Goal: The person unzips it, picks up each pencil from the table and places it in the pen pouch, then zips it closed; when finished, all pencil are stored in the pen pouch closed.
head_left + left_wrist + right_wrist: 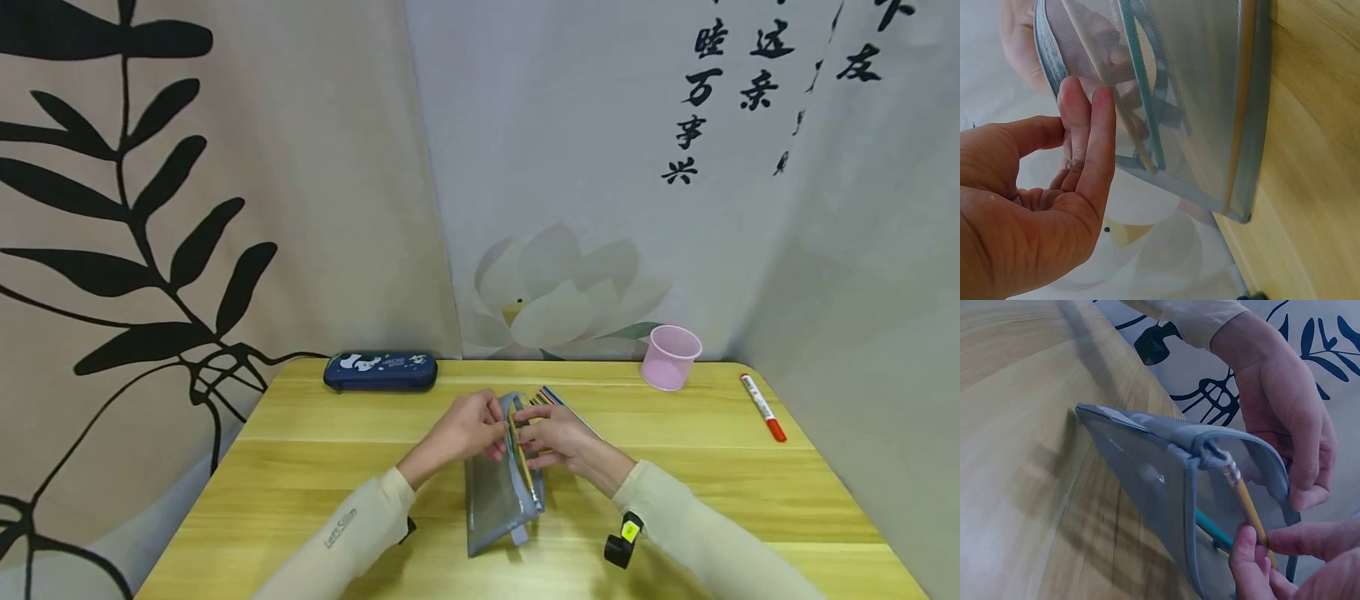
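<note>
A grey mesh zip pouch (491, 500) stands tilted on the table with its mouth open. My left hand (472, 427) pinches one edge of the mouth between thumb and fingers. At the opening, my right hand (562, 440) pinches a yellow pencil (1249, 503) with a metal ferrule, which lies slantwise across the mouth, partly inside. Through the mesh in the left wrist view, a teal stick (1141, 81) and a tan stick (1244, 94) show inside the pouch. Several coloured pencils (546, 395) lie behind my right hand, partly hidden by it.
A dark blue pencil case (381, 372) lies at the table's back left. Toward the back right stands a pink cup (671, 358). A red-and-white marker (763, 408) lies near the right edge. Printed curtains rise behind the wooden table (337, 458).
</note>
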`<state>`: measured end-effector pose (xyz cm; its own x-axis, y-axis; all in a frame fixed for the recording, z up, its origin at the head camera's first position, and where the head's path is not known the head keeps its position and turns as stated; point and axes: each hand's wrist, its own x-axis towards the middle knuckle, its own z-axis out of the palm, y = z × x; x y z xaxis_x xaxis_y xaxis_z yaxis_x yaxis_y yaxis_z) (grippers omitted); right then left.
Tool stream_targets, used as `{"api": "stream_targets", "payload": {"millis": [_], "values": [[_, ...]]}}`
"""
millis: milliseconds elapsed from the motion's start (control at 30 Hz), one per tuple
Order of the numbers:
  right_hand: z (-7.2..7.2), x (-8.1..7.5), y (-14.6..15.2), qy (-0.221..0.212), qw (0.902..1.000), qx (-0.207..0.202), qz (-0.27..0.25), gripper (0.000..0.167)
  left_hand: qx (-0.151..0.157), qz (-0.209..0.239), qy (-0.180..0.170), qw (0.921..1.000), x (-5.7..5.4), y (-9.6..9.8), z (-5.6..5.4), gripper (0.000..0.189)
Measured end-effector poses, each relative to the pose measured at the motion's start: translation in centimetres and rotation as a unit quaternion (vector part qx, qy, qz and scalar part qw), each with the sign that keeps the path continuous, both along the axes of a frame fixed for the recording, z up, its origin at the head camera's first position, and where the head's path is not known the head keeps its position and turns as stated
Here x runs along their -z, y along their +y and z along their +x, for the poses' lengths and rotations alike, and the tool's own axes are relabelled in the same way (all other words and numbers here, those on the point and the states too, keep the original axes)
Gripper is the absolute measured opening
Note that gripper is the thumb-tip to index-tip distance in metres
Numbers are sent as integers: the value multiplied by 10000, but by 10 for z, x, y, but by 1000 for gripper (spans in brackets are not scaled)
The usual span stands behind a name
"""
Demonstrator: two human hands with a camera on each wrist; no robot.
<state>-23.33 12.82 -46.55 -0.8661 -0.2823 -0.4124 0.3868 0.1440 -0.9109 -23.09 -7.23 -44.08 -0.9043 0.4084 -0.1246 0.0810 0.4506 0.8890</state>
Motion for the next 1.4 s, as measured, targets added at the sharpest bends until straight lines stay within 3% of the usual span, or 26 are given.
{"api": "stream_targets", "payload": {"millis": [467, 867, 1033, 1233, 1400], "values": [[2, 16, -12, 512, 9982, 188, 244, 50, 27, 164, 22, 9999, 0, 4, -1, 6], [5, 7, -9, 390, 9989, 263, 83, 36, -60, -87, 8, 9999, -5, 3, -2, 6], [3, -1, -1, 497, 9983, 301, -25, 38, -92, -147, 97, 9998, -7, -1, -3, 7], [0, -7, 20, 1004, 9946, -66, 259, 36, -155, -152, 90, 9997, -9, -3, -4, 6], [-5, -10, 40, 1594, 9838, -310, 754, 32, -227, -168, 74, 9996, -9, -4, -5, 6]]}}
